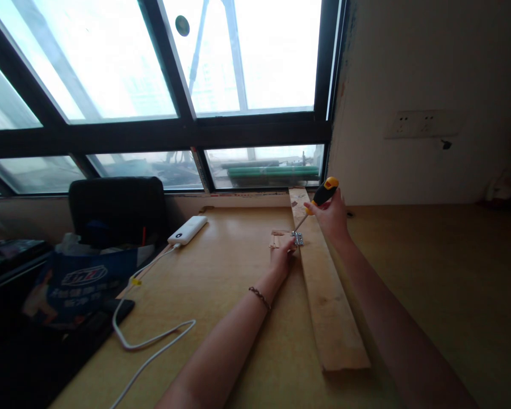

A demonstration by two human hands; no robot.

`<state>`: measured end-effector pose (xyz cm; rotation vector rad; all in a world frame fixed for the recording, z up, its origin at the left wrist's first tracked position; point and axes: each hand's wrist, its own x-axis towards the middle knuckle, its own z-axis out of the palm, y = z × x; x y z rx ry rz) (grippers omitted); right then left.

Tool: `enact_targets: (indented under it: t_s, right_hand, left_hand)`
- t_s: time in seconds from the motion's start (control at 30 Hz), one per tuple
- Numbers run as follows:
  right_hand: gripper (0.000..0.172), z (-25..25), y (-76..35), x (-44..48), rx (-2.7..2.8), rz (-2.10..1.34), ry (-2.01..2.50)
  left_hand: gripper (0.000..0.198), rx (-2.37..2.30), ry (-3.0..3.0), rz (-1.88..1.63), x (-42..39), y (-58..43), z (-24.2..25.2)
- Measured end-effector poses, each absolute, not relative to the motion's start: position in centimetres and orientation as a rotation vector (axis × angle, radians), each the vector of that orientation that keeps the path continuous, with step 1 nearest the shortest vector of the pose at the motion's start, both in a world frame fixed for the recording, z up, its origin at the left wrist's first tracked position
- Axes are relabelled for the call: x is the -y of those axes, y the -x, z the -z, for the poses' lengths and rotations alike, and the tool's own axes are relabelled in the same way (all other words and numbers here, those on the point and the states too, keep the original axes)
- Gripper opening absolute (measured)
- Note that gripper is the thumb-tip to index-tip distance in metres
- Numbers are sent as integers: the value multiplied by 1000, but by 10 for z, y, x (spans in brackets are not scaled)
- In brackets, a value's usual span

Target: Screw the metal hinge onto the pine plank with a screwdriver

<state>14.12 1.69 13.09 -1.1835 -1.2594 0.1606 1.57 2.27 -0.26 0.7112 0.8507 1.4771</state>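
My right hand (332,215) grips a yellow-and-black screwdriver (323,193), fingers closed round its handle. The shaft slants down to the left, its tip at a small metal hinge (298,239). That hinge lies across the edge of a long wooden board (330,301) and a short wood block (276,234) beside it. My left hand (283,254) is closed at the hinge and block, just below the screwdriver tip. Its fingertips are partly hidden, so whether they pinch the hinge, the block or both is unclear.
A white power bank (188,230) with a white cable (153,343) lies on the left of the wooden table (238,284). Beyond the left edge are a black chair (117,207) and a blue bag (85,289). A window and a wall socket (423,124) stand behind.
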Motion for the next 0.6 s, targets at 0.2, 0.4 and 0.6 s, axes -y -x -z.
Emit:
enact_targets:
  t_s: [0.2,0.4,0.6]
  right_hand:
    - [51,-132,-140,-18,1240,-506,864]
    - [49,-130,-144,-21,1248,-381,1046]
    - [43,-132,-142,-15,1250,-203,1251]
  left_hand:
    - [37,-851,-710,-1470,-25,-16,6]
    - [37,-852,-684,-1462,-25,-15,5]
    - [36,-843,-676,-1457,-25,-15,4]
